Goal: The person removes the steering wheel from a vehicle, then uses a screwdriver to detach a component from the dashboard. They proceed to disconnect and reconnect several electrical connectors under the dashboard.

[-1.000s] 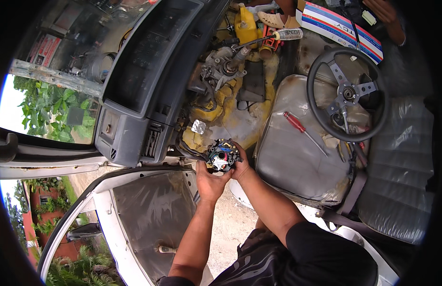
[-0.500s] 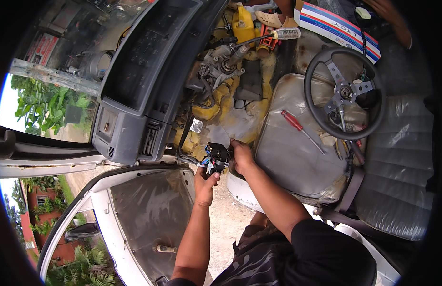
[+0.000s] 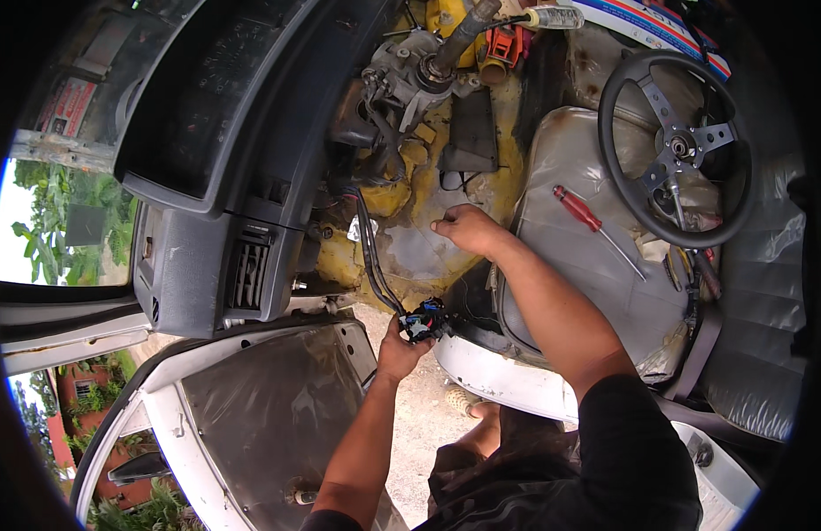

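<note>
My left hand [image 3: 401, 354] grips a black plastic switch assembly [image 3: 423, 321] with coloured wires and plugs. It is held over the door opening, just outside the sill. Black sleeved cables [image 3: 368, 252] run from it up under the dashboard. My right hand [image 3: 470, 230] is apart from it, above the bare yellow-grey floor in front of the seat. Its fingers are curled closed, and whatever they may hold is hidden.
A detached steering wheel [image 3: 611, 133] and a red-handled screwdriver [image 3: 577, 209] lie on the worn grey seat [image 3: 561, 292]. The exposed steering column [image 3: 419, 75] rises beyond the pedal area. The dashboard [image 3: 242, 186] stands left, above the open door [image 3: 269, 425].
My right hand has moved off the switch assembly, forward over the floor. My left hand keeps hold of it, now lower in view. The view has shifted, bringing the dashboard and seat closer.
</note>
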Available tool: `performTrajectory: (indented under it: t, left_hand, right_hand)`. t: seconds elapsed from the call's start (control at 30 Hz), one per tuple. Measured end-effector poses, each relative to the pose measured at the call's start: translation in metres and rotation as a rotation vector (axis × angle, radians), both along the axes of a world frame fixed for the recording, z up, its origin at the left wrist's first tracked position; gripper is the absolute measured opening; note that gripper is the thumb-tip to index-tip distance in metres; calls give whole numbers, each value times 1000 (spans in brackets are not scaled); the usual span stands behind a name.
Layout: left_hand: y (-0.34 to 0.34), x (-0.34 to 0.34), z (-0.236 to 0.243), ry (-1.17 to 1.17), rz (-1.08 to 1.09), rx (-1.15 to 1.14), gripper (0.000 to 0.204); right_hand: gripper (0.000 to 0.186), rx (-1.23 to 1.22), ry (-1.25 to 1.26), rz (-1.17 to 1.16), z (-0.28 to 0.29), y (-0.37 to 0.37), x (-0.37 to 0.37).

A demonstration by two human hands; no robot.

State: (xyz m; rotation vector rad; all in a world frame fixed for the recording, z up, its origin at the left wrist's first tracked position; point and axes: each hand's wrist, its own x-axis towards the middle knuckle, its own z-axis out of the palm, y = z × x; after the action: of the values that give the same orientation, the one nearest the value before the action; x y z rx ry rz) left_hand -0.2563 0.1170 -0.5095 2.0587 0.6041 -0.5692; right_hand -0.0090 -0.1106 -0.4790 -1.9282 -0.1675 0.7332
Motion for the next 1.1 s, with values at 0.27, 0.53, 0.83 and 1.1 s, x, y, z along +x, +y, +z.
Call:
performTrajectory:
  t: [0.27, 0.53, 0.83, 1.1]
  left_hand:
    - [-7, 63, -101, -325, 49, -375, 67]
    - [-10, 116, -153, -404, -115, -43, 110]
    - [14, 116, -181, -423, -254, 312, 110]
    - [63, 71, -158, -542, -176, 433, 103]
  right_hand:
    - [49, -218, -164, 216, -8, 10, -13]
    - [40, -576, -322, 763, 7, 23, -24]
    - [36, -868, -669, 759, 32, 15, -53]
    - [39, -947, -740, 771, 32, 2, -38]
